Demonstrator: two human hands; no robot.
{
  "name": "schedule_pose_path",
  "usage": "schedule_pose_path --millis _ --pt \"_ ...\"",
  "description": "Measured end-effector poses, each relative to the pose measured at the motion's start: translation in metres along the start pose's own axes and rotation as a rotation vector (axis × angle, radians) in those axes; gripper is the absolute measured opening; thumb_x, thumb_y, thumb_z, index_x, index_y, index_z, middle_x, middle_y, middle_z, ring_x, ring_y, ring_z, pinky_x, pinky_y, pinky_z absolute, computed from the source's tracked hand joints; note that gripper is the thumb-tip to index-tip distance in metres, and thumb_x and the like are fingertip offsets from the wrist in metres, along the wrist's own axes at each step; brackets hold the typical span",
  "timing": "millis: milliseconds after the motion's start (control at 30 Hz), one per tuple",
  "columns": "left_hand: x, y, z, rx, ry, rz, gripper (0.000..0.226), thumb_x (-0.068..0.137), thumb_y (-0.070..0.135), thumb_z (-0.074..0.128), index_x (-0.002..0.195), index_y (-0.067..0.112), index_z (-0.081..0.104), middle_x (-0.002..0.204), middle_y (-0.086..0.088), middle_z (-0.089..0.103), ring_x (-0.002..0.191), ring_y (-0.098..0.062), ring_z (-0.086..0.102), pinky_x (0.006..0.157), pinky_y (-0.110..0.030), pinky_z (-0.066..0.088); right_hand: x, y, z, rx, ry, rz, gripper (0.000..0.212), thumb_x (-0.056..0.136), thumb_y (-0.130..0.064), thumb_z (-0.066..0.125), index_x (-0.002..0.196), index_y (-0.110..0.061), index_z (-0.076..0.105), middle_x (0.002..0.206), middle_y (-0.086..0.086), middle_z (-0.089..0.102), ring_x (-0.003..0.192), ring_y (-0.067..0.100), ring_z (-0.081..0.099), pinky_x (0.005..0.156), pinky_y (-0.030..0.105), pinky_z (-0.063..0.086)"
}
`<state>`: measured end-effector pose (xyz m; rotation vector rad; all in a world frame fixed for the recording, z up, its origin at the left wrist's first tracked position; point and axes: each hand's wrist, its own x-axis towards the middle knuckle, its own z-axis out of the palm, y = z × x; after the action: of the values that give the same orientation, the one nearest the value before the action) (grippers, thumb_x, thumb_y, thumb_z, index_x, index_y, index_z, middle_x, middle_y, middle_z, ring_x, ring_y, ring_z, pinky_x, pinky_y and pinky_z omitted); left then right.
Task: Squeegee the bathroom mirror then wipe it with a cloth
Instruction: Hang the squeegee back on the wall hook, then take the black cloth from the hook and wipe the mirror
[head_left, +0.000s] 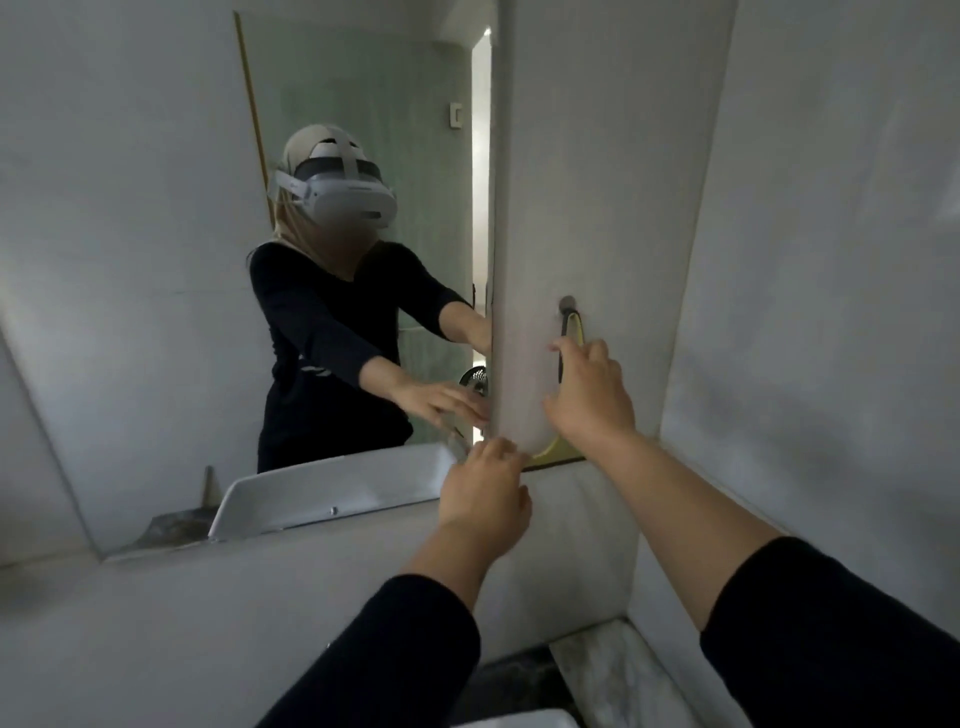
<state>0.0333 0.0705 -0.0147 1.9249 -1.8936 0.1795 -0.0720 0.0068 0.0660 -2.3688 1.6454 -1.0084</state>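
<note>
We are at the hook (567, 303), so the job looks barely begun or between its two halves; we cannot tell which from here. The squeegee (569, 332), black and yellow, hangs from that hook on the white wall panel, just above our right hand (589, 392). The right fingers (563, 347) curl at the tool's handle, touching or all but touching it; whether they have closed round it we cannot tell, since the back of the hand hides the palm side. Below that hand a yellow edge (549, 451) shows, probably the tool's blade end or the cloth; too little shows to say.

Our left hand (485, 480) sits below and to the left of the right one, fingers bent against the bottom of the panel, next to that yellow edge. It seems to be pinching or steadying something there, but we cannot make out what, nor whether it is closed on anything.

The mirror (156, 260) lies left of both hands, beyond the panel's edge. We see no streaks, foam or wiped bands on it, so we judge both the squeegee pass and the cloth wipe are left to do.

The room is dim, white-walled and narrow. Under the mirror runs a white ledge (332, 493), and a marbled slab (613, 670) lies below our right sleeve.
</note>
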Motion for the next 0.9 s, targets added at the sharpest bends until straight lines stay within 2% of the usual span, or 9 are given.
schedule_pose_path --millis 100,200,300,367,533,633,800,900 --pt "-0.025 -0.025 -0.027 0.016 -0.050 -0.083 0.034 0.090 0.024 0.050 0.124 0.025 0.058 0.131 -0.002 0.052 0.123 -0.023 0.045 0.095 -0.039 0.043 -0.023 -0.025 0.005 -0.039 -0.241 -0.106 0.040 0.085 -0.018 0.060 0.123 -0.028 0.051 0.126 0.005 0.049 0.114 0.028 0.049 0.085 0.037 0.045" --pt "-0.057 -0.056 -0.054 0.034 -0.120 -0.210 0.035 0.092 0.027 0.050 0.127 0.027 0.055 0.135 0.000 0.049 0.126 -0.022 0.044 0.099 -0.041 0.042 -0.047 -0.061 0.014 -0.009 -0.438 -0.174 0.037 0.082 -0.025 0.063 0.118 -0.030 0.055 0.121 0.002 0.058 0.108 0.024 0.055 0.090 0.040 0.047" --pt "-0.092 -0.092 -0.082 0.069 -0.144 -0.317 0.035 0.092 0.029 0.050 0.127 0.029 0.055 0.137 0.000 0.049 0.127 -0.020 0.044 0.101 -0.039 0.041 -0.069 -0.102 0.027 0.035 -0.554 -0.260 0.036 0.084 -0.027 0.064 0.119 -0.027 0.055 0.116 0.003 0.060 0.105 0.022 0.057 0.085 0.034 0.047" --pt "-0.117 -0.115 -0.103 0.114 -0.127 -0.382 0.035 0.093 0.030 0.049 0.127 0.029 0.055 0.136 -0.001 0.051 0.126 -0.021 0.046 0.101 -0.038 0.041 -0.081 -0.131 0.036 0.075 -0.585 -0.319 0.037 0.084 -0.026 0.065 0.120 -0.023 0.056 0.119 0.004 0.059 0.107 0.022 0.056 0.085 0.032 0.047" --pt "-0.180 -0.171 -0.156 0.141 -0.028 -0.584 0.033 0.091 0.028 0.049 0.123 0.028 0.058 0.128 -0.001 0.054 0.121 -0.024 0.049 0.096 -0.039 0.044 -0.104 -0.206 0.062 0.154 -0.663 -0.452 0.034 0.086 -0.026 0.063 0.119 -0.022 0.059 0.116 0.004 0.062 0.105 0.022 0.058 0.090 0.037 0.049" --pt "-0.213 -0.203 -0.180 0.159 0.048 -0.695 0.032 0.092 0.030 0.049 0.123 0.029 0.058 0.131 0.000 0.052 0.124 -0.023 0.047 0.096 -0.042 0.045 -0.117 -0.252 0.077 0.212 -0.669 -0.530 0.030 0.087 -0.026 0.061 0.117 -0.022 0.062 0.118 0.004 0.062 0.106 0.022 0.058 0.090 0.036 0.049" --pt "-0.249 -0.249 -0.206 0.146 0.320 -0.825 0.038 0.092 0.029 0.050 0.130 0.026 0.053 0.138 0.004 0.045 0.127 -0.020 0.042 0.092 -0.039 0.045 -0.134 -0.318 0.106 0.337 -0.671 -0.641 0.039 0.089 -0.025 0.057 0.128 -0.027 0.055 0.131 0.006 0.055 0.111 0.023 0.056 0.090 0.034 0.047" --pt "-0.256 -0.279 -0.213 0.117 0.446 -0.886 0.044 0.092 0.028 0.051 0.136 0.023 0.045 0.139 0.000 0.041 0.126 -0.022 0.040 0.089 -0.039 0.044 -0.137 -0.352 0.126 0.408 -0.647 -0.699 0.046 0.090 -0.024 0.055 0.135 -0.027 0.048 0.141 0.005 0.047 0.125 0.024 0.047 0.099 0.036 0.042"
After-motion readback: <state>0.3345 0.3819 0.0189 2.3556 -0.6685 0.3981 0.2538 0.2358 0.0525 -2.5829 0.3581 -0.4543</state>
